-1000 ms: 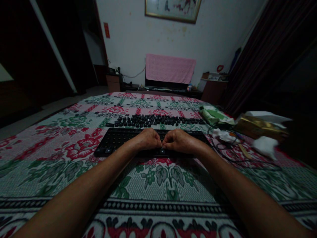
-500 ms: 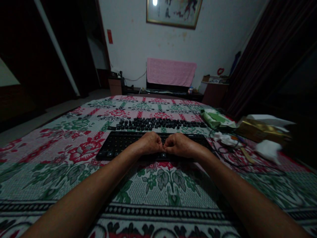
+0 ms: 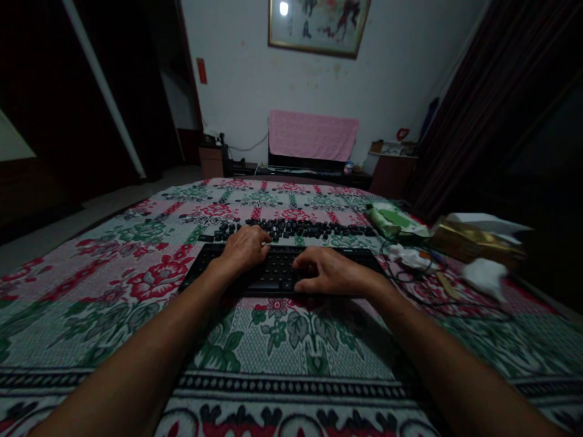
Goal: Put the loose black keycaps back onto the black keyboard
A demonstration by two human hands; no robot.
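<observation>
A black keyboard [image 3: 277,271] lies on the floral bedspread [image 3: 291,340] in front of me. Just behind it runs a row of loose black keycaps [image 3: 314,229]. My left hand [image 3: 243,249] reaches over the keyboard's far edge, its fingers curled down at the left end of that row; what they pinch is hidden. My right hand [image 3: 330,273] lies flat on the keyboard's middle, fingers stretched out to the left, holding nothing.
Right of the keyboard lie a green-and-white packet [image 3: 395,220], a black cable [image 3: 423,285], white tissues [image 3: 483,274] and a gold box [image 3: 473,240]. Beyond the bed stands a low cabinet with a pink cloth [image 3: 313,135] over a screen. Dark curtains hang at the right.
Both hands were pressed together as fists at the keyboard's front edge. Now they are apart: the left has gone forward to the loose keycaps, the right has flattened on the keyboard.
</observation>
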